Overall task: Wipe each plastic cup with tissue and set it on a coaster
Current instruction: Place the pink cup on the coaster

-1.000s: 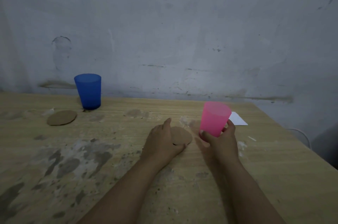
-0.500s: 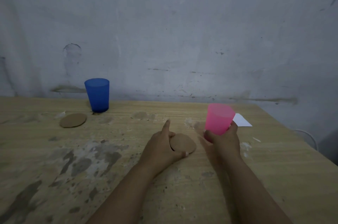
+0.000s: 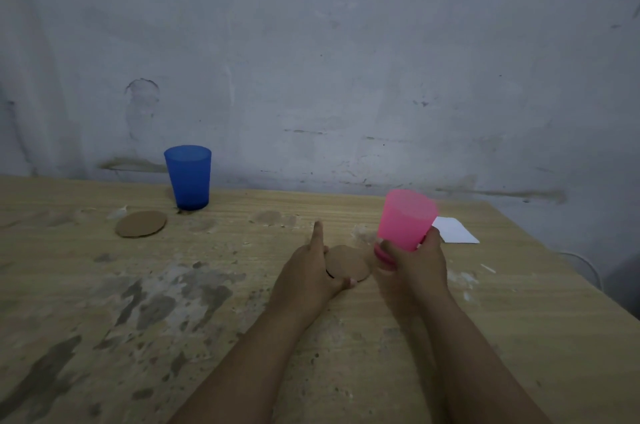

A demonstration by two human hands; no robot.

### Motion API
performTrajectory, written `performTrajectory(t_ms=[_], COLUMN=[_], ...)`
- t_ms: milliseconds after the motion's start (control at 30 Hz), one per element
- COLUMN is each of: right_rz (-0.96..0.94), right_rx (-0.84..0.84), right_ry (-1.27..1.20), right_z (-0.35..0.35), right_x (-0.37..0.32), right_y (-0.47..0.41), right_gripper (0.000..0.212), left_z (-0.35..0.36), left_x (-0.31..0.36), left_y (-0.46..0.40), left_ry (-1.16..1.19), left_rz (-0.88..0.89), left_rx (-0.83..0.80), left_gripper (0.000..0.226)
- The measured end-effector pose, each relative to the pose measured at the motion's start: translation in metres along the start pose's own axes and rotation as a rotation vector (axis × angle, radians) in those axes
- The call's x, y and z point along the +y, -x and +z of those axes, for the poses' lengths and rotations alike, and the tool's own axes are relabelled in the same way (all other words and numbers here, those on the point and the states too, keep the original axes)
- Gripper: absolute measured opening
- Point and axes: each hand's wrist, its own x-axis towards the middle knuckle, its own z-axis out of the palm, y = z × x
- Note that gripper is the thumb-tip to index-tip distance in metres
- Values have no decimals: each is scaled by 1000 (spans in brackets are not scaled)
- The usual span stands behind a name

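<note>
My right hand (image 3: 417,261) grips a pink plastic cup (image 3: 406,219) by its lower part, upright and slightly tilted, its base just right of a round brown coaster (image 3: 347,262). My left hand (image 3: 310,271) holds that coaster at its left edge, index finger pointing away. A blue plastic cup (image 3: 188,177) stands upright at the back left of the wooden table (image 3: 242,285). A second brown coaster (image 3: 141,223) lies flat just in front and left of the blue cup. A white tissue (image 3: 454,230) lies behind the pink cup at the right.
A grey wall (image 3: 311,60) rises right behind the table. The table's right edge runs diagonally at the right. Dark stains mark the tabletop at the left front.
The pink cup and my right hand have stayed just right of the near coaster; my left hand has closed more on the coaster's left edge. The camera has shifted a little.
</note>
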Motion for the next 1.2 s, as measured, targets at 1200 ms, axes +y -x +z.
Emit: performTrajectory(t_ms=[1200], right_rz=[-105], right_rx=[-231], right_ry=[-105], right_z=[70], right_x=[-32], right_y=[-90], right_gripper=[68], left_z=[-42], left_x=[-46], left_y=[-90], left_ry=[-224], left_rz=[17], left_rx=[-97], left_gripper=[109])
